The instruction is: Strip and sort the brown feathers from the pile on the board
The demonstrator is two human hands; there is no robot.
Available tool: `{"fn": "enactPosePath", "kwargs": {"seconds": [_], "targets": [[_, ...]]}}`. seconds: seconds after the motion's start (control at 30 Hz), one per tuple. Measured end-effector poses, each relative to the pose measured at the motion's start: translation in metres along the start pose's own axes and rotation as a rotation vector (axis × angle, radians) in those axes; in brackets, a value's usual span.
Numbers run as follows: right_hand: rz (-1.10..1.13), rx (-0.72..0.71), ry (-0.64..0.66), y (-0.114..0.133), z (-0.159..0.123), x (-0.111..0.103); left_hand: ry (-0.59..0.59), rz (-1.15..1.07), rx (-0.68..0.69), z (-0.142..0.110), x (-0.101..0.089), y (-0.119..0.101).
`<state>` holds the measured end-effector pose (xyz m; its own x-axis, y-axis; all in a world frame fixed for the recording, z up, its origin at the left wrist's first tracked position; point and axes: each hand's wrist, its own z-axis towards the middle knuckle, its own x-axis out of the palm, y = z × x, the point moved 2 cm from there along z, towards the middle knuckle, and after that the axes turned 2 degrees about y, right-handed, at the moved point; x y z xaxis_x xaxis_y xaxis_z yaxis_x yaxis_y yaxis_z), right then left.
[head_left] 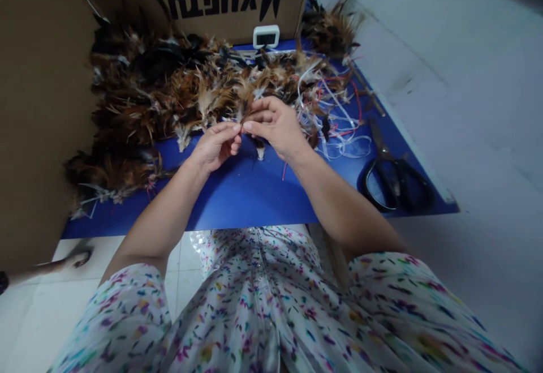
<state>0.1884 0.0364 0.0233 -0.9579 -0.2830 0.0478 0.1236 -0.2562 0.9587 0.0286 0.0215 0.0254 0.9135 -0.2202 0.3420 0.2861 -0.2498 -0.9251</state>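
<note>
Feather tuft (245, 103), brown and wispy, is above the surface (254, 194) near its middle, base pinched by closed fingertips of left hand (217, 145) and right hand (278, 127). Bare room reaches the near edge; scissors (386, 157) occupy the near right corner.

"What stands at the back?"

"A brown cardboard box (207, 28), its black YUETU lettering (212, 1) upside down from here. In front of it sits a small white-framed device (266, 37) with a dark screen."

"And to the left?"

"A large plain cardboard panel (38, 107), beside the blue tabletop (254, 197)."

"Anything near the right front corner?"

"Black-handled scissors (385, 153) lying flat, handles towards the near edge, blades pointing away."

"Below?"

"Pale floor tiles (51, 311). At lower left there's what looks like a foot (78, 258), though it's too dim and blurred to be sure."
</note>
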Motion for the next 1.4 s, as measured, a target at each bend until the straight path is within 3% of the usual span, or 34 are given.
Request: {"fn": "enactPosePath", "kwargs": {"seconds": [0.33, 0.5, 0.7, 0.97, 1.17, 1.3, 1.4], "targets": [[-0.123, 0.025, -0.075, 0.004, 0.0, -0.005, -0.046, 0.08, 0.161, 0.002, -0.001, 0.001], [-0.165, 0.0, -0.132, -0.002, 0.002, -0.011, -0.154, 0.055, 0.297, 0.003, -0.013, -0.008], [-0.33, -0.016, -0.113, -0.012, -0.001, -0.006, -0.344, -0.016, 0.45, 0.003, -0.035, -0.028], [-0.712, -0.2, 0.143, -0.01, 0.001, 0.013, -0.48, -0.072, 0.557, -0.001, -0.059, -0.044], [-1.105, -0.278, 0.411, -0.006, 0.03, 0.041, -0.571, -0.031, 0.466, -0.004, -0.063, -0.045], [-1.343, -0.315, 0.532, -0.013, 0.045, 0.062, -0.58, 0.017, 0.463, -0.004, -0.063, -0.044], [-1.378, -0.29, 0.554, -0.021, 0.05, 0.066, -0.554, -0.037, 0.467, -0.004, -0.064, -0.044]]}}
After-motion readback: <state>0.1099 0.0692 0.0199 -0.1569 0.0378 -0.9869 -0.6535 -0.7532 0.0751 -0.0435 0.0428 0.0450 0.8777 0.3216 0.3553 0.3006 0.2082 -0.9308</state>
